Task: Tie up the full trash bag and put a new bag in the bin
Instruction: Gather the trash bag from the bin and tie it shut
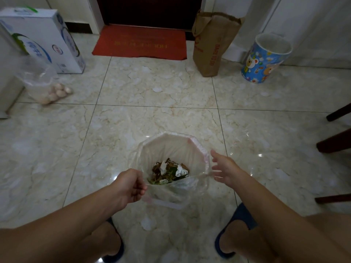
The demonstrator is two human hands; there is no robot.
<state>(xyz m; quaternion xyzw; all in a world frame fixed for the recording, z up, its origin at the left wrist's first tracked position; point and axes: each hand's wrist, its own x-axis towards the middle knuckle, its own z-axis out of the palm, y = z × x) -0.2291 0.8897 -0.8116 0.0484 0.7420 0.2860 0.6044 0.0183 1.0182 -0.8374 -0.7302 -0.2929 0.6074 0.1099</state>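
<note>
Marble floor tiles [161,114] stretch ahead to a red doormat [139,42], with a brown paper bag [210,44] and a cartoon-printed bin [266,57] beside the wall. Both my arms reach forward and down. My left hand [131,186] is curled, pinching the near-left edge of the clear trash bag [171,149], which sits on the floor between my hands with scraps at its bottom. My right hand [224,168] is spread with fingers loose at the bag's right rim, touching a stretched strand of plastic.
</note>
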